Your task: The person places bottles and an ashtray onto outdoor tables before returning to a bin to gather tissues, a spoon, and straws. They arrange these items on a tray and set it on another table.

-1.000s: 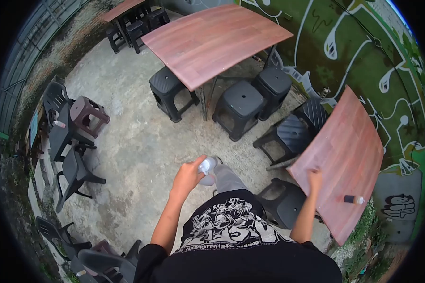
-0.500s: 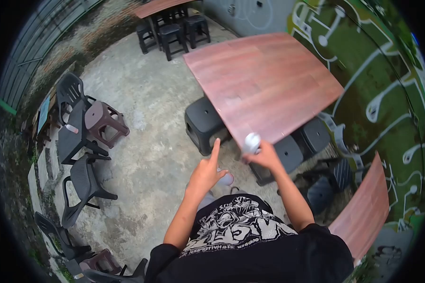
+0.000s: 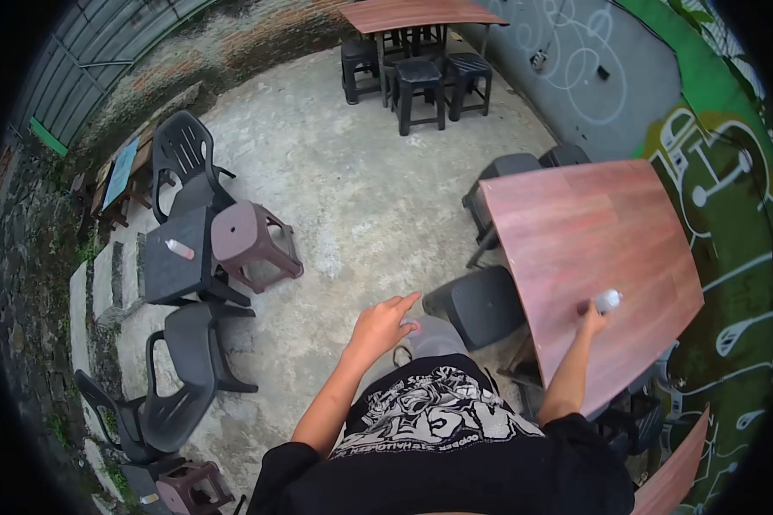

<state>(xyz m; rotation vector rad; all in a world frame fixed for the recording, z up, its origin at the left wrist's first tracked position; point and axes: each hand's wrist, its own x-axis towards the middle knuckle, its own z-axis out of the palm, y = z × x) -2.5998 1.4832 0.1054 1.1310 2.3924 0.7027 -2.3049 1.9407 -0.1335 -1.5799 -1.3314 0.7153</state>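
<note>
Bottle [image 3: 608, 300] half hidden in right hand [image 3: 591, 318]

A concrete yard. At twelve o'clock, a far table [image 3: 416, 13] with black stools [image 3: 419, 81] tucked beside it. At nine o'clock, black plastic chairs [image 3: 180, 154] cluster around a brown stool [image 3: 251, 245]. At two o'clock, a painted mural wall [image 3: 713, 172].
</note>
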